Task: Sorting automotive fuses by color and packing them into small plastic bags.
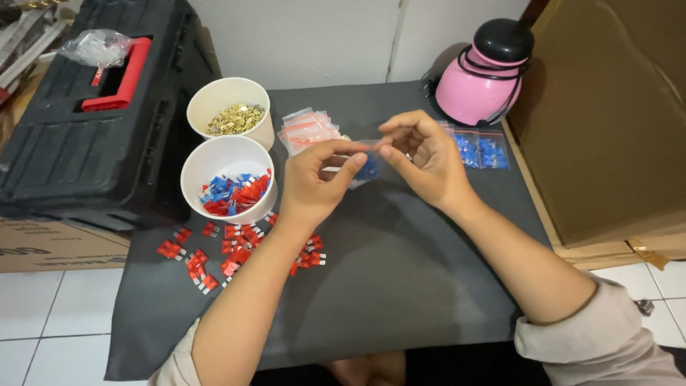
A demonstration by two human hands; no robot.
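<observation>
Hands pinch 1 bag; 2 cups.

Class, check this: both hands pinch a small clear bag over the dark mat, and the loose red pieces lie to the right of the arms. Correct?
Not quite. In the head view the loose red pieces lie left of the arms, below the white cups. The left hand and right hand do pinch the small clear bag.
</observation>
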